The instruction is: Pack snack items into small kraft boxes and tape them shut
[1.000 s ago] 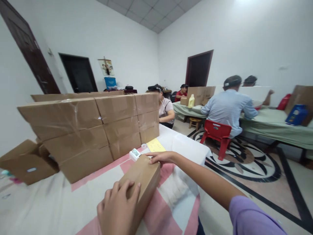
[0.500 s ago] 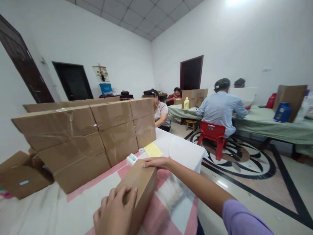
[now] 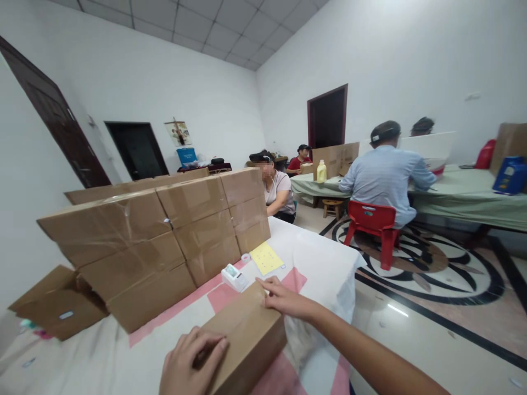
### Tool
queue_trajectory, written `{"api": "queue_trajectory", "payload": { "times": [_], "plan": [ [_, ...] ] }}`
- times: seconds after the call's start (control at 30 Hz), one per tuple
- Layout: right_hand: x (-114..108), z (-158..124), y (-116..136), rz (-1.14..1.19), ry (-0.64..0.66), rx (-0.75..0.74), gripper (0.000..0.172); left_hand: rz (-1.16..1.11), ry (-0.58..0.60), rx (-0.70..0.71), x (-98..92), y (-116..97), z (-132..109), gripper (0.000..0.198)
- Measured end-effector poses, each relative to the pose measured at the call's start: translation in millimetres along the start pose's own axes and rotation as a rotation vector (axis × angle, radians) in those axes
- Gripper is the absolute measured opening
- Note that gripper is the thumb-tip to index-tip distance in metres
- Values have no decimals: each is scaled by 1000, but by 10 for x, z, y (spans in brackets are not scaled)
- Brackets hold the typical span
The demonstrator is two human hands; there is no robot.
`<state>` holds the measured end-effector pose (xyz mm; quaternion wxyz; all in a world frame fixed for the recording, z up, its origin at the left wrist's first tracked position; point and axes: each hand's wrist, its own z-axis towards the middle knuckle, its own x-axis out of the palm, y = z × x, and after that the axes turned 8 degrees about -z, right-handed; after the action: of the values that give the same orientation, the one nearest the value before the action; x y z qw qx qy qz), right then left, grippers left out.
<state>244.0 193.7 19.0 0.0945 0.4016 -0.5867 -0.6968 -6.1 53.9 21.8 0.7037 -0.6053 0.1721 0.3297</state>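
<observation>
A brown cardboard box (image 3: 247,334) lies lengthwise on the table with a pink and white cloth (image 3: 317,258) in front of me. My left hand (image 3: 187,365) curls over its near end. My right hand (image 3: 284,299) presses its fingers on the far end's top edge. A small white tape dispenser (image 3: 234,277) sits just beyond the box, and a yellow sheet (image 3: 267,258) lies further back.
A wall of stacked taped cartons (image 3: 164,236) lines the table's left side, with an open carton (image 3: 57,302) at far left. Other people sit behind: one past the stack, one on a red chair (image 3: 373,225) at a green table (image 3: 465,200).
The view has shifted, and the box now lies nearer to me and lower. Both hands stay on its ends; the right hand has come back with it.
</observation>
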Motion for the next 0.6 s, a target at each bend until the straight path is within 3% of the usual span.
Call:
{"api": "queue_trajectory", "payload": {
  "times": [0.1, 0.17, 0.3, 0.4, 0.47, 0.6],
  "plan": [
    [131, -193, -40, 181, -125, -42, 80, -93, -7, 37, 32, -79, 41, 39],
    [179, -297, -94, 291, -216, -38, 76, -151, -77, 54, 89, -190, 68, 39],
    [102, -490, -234, 376, -444, 42, 73, -208, -361, 47, 327, -371, 132, 35],
    [-106, -676, -347, 369, -609, 111, 76, -247, -543, 5, 606, -354, 197, 29],
    [-301, -823, -447, 344, -794, 147, 77, -310, -539, 6, 795, -277, 247, 28],
    [-784, -1067, -745, 283, -1192, 213, 78, -329, -362, 43, 1025, -87, 335, 27]
  ]
}}
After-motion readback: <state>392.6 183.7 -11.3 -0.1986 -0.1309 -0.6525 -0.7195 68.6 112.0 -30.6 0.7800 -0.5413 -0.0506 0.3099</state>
